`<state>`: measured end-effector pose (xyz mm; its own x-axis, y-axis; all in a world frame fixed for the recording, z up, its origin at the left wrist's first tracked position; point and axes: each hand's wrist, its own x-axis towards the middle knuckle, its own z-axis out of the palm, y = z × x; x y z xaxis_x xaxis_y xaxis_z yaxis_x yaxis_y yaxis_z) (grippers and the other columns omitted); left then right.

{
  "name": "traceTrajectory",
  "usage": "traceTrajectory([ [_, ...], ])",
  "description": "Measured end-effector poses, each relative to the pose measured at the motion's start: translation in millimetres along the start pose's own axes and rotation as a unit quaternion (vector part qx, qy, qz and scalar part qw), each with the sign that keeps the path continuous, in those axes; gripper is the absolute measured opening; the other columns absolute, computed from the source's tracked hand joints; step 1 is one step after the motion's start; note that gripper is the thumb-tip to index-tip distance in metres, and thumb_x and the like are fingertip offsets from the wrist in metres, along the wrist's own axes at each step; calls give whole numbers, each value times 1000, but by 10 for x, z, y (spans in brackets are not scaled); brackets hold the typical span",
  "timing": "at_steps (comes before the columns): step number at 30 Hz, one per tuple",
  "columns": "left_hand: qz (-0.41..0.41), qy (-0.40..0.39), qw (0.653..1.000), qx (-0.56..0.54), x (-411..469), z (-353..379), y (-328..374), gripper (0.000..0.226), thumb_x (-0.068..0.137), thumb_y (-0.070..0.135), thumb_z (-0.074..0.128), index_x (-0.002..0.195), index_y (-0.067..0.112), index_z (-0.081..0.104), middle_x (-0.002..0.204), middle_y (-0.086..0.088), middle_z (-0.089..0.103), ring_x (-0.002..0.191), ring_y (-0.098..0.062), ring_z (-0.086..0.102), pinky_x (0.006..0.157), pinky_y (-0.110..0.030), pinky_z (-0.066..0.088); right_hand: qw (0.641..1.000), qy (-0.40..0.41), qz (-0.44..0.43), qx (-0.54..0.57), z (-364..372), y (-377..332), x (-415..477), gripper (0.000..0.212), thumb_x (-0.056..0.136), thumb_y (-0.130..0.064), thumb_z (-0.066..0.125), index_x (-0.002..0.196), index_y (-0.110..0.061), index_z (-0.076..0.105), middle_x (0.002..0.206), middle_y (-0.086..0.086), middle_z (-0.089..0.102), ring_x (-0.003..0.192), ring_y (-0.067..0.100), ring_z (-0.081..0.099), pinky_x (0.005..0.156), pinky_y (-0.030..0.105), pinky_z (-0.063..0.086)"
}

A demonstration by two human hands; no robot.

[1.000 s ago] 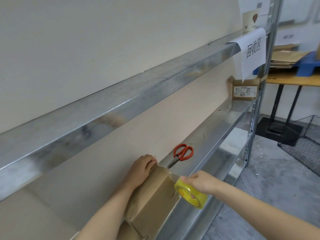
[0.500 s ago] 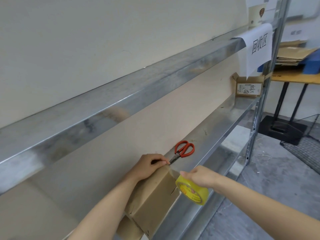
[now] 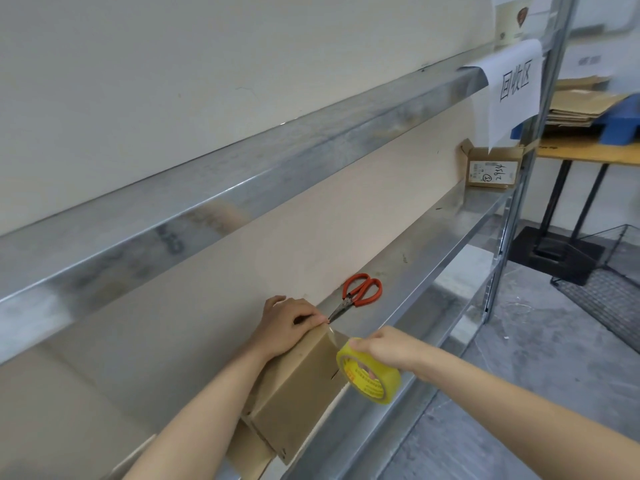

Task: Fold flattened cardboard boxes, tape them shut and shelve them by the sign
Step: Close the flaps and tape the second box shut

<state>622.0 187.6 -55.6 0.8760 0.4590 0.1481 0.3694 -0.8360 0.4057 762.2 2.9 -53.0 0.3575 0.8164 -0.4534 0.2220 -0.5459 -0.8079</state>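
Evidently, left hand, fingers curled over the cardboard box, pinned the tape's end so right hand, gripping the tape roll, could draw it taut; scissors lay near.

Maybe three boxes; one tape, scissors

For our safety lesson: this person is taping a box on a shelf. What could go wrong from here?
1. The box sits near the front edge of the shelf; tugging the tape roll with the right hand might drag it off if the left hand slackens.
2. The scissors point their blades at the left hand; a slip could nick fingers.
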Motion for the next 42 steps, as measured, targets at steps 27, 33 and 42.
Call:
traceTrajectory([
  [27,-458,357,802,-138,-934,429,1380,8,85,20,64,83,19,57,78,4,63,75,-15,57,69,-28,44,953,-226,-95,-180,-364,-226,124,12,86,-20,65,89,-10,61,69,0,64,54,7,60,54,16,47],
  [33,-387,294,872,58,-992,435,1385,22,83,31,63,102,22,58,95,10,59,91,-11,55,83,-32,46,958,-226,-104,-143,-324,-209,82,15,88,-23,66,93,-9,63,74,2,67,62,11,62,62,21,49],
  [42,-387,226,862,-239,-950,637,1441,73,70,49,71,134,24,46,132,11,50,125,-7,46,100,-24,38,964,-221,-105,-105,-280,-227,152,28,87,-32,69,98,-6,69,90,7,74,89,19,69,85,31,53],
])
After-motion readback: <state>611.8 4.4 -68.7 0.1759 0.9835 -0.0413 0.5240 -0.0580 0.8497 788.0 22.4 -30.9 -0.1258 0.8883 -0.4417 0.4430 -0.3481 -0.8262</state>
